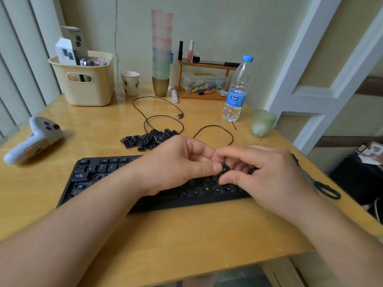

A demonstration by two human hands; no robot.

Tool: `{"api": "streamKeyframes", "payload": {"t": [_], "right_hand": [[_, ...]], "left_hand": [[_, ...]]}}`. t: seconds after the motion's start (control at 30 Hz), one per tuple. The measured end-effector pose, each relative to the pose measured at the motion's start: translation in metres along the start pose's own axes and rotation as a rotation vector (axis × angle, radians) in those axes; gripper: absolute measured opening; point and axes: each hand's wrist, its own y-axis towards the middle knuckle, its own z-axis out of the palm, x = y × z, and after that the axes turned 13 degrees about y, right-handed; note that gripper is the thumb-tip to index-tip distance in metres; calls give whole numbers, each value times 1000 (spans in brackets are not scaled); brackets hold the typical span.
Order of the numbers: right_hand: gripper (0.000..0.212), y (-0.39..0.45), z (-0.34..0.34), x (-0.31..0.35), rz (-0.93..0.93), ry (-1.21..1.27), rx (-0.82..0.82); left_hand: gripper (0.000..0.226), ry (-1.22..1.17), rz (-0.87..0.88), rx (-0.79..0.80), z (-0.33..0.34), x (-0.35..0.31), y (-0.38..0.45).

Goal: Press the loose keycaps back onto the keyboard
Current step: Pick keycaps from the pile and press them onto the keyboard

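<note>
Both hands meet over the right half of the keyboard (99,172), sharing one grip on a single black keycap (224,168). The left hand (178,162) pinches it with the thumb tip pressed to its left side, other fingers curled behind. The right hand (265,172) holds it from the other side, its thumb under the cap and its fingers curled over the top. The cap sits just above the keyboard's open switch sockets; whether it touches them cannot be told.

The keyboard lies flat on the tabletop (186,235), with caps fitted only along its upper left rows and many bare sockets elsewhere. Just behind it, beyond the left hand, lies a pile of loose keycaps (145,139). A thin black cable (157,106) loops across the tabletop behind the pile.

Further out: a white controller (33,139) at the left, a cream basket (83,83) at the back left, a paper cup (130,82), a tall stack of cups (161,50), a water bottle (237,90) and a green glass (262,123) at the right. Black scissors (326,189) lie by the right wrist.
</note>
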Motion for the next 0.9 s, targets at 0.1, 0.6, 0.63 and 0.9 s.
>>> {"api": "streamKeyframes", "payload": {"t": [0.1, 0.6, 0.63, 0.9], "right_hand": [[27, 0, 0, -5, -36, 0, -35], [32, 0, 5, -11, -29, 123, -158], [32, 0, 5, -11, -33, 125, -156], [27, 1, 2, -13, -85, 126, -111]], "left_hand": [[32, -43, -19, 30, -1, 0, 0], [44, -162, -33, 49, 1, -5, -1], [44, -168, -32, 52, 1, -5, -1], [42, -190, -31, 57, 0, -7, -2]]}}
